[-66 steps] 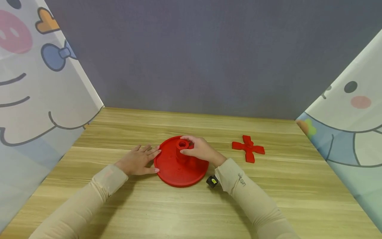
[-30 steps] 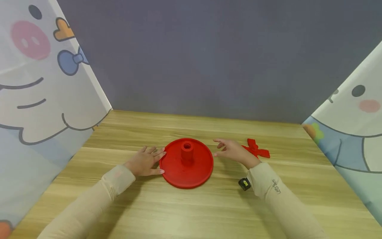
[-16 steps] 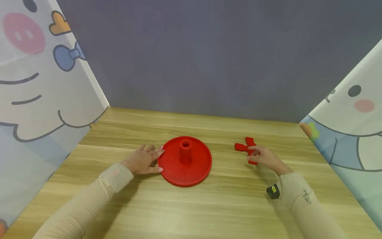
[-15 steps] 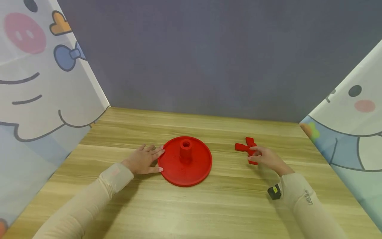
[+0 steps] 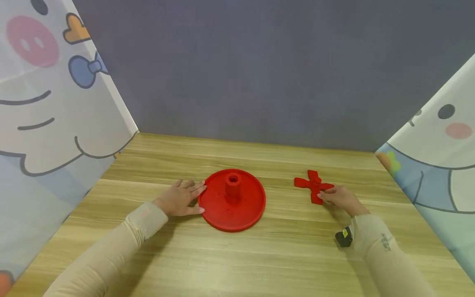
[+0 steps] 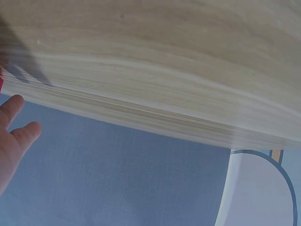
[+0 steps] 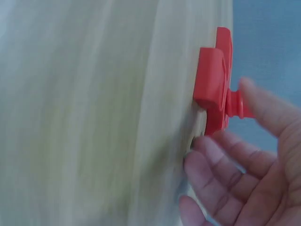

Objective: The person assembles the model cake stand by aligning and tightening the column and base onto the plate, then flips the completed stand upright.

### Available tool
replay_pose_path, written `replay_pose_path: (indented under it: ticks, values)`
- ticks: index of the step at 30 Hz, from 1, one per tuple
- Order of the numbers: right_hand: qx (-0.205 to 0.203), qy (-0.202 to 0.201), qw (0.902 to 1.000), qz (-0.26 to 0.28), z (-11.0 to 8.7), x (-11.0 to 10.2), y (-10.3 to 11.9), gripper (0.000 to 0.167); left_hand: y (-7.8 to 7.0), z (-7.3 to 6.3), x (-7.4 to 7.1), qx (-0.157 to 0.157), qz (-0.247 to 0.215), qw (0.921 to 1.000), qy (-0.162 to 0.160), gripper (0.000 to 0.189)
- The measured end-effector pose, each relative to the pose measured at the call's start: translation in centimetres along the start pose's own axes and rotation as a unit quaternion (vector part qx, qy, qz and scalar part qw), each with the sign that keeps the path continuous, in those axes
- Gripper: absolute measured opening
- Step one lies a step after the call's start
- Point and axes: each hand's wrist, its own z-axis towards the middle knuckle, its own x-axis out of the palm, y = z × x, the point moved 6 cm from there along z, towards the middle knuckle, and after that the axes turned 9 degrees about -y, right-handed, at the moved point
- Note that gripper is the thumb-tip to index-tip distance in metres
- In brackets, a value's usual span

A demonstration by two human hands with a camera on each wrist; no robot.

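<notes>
My left hand (image 5: pixel 180 199) lies with spread fingers, its fingertips touching the left rim of a round red plate (image 5: pixel 245 212). A hollow red post (image 5: pixel 233 189) stands up from that plate's middle. Off to the right, a red cross-shaped piece (image 5: pixel 314 189) with a small knob at its centre lies on the table. My right hand (image 5: pixel 343 199) is at the cross's right arm. In the right wrist view, the thumb (image 7: pixel 268 106) is close by the knob and apart from the bent fingers (image 7: pixel 214 179), which reach the cross's lower edge.
The wooden table (image 5: pixel 230 264) ends at a grey panel (image 5: pixel 252 74) behind. White panels with cartoon prints (image 5: pixel 55 90) flank both sides. A small black box (image 5: pixel 344 237) with a yellow mark is under my right wrist.
My right hand has left the post, moved right to the cross-shaped piece, and shifted from over its centre to its right arm. My left hand stays at the plate's rim.
</notes>
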Motion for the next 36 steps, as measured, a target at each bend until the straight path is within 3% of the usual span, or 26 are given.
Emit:
replay_pose_path:
  ticks: [4, 10, 20, 24, 29, 36]
  values:
    - [0.044, 0.012, 0.9979, 0.046, 0.6, 0.5, -0.3, 0.063, -0.2, 0.1, -0.2, -0.001, -0.011, 0.9999, -0.004, 0.079]
    - [0.047, 0.027, 0.9960, 0.072, 1.3, 1.6, -0.2, 0.062, -0.2, 0.1, -0.3, -0.001, -0.007, 1.0000, -0.002, 0.078]
    - [0.044, 0.016, 0.9988, 0.011, 2.2, 2.2, 0.8, 0.045, -0.1, 0.1, -0.2, 0.001, 0.003, 1.0000, -0.001, 0.078]
    - [0.028, 0.016, 0.9992, 0.022, 2.4, 2.1, 1.2, 0.046, -0.1, 0.2, -0.1, 0.002, 0.000, 1.0000, -0.001, 0.078]
    - [0.007, 0.026, 0.9994, 0.020, 2.6, 2.1, 1.6, 0.061, -0.1, 0.2, -0.1, 0.000, -0.003, 1.0000, 0.000, 0.077]
    - [-0.089, 0.044, 0.9950, 0.012, 3.4, 2.3, 1.3, 0.057, -0.2, 0.2, -0.4, -0.001, -0.006, 1.0000, 0.002, 0.077]
